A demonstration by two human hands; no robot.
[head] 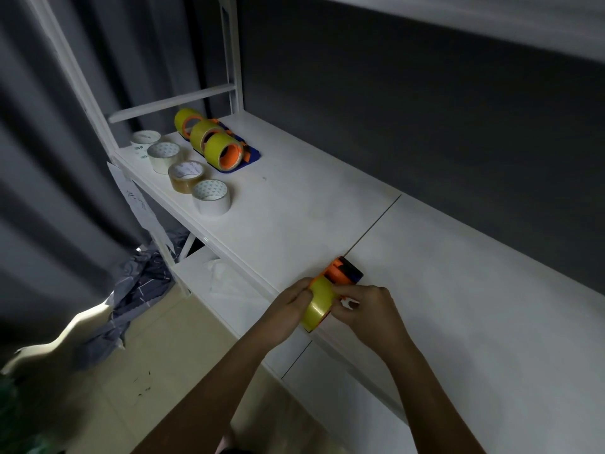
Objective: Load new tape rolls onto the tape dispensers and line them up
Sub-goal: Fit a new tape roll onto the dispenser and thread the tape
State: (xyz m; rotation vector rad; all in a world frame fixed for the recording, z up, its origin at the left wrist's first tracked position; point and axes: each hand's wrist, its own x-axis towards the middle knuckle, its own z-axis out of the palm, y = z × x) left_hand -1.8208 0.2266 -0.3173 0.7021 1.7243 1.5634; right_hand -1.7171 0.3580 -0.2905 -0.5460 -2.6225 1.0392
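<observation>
glossy yellow tape roll (318, 303) on orange-and-blue plastic dispenser (343, 273), left hand (289, 311) gripping roll at 9 o'clock, right hand (366, 306) pinching at 3 o'clock

White shelf (327, 191); three loaded dispensers (214, 142) in a row; four spare tape rolls (190, 172) beside them.

held dispenser (343, 271): orange and dark blue, near table front edge, yellow tape roll (319, 303) on it, held in both hands
loaded dispensers (226, 152): three, orange, yellow rolls mounted, in a row at far left, rolls upright
spare rolls (211, 196): four, lying flat, row beside loaded dispensers, three whitish, one brownish
</observation>
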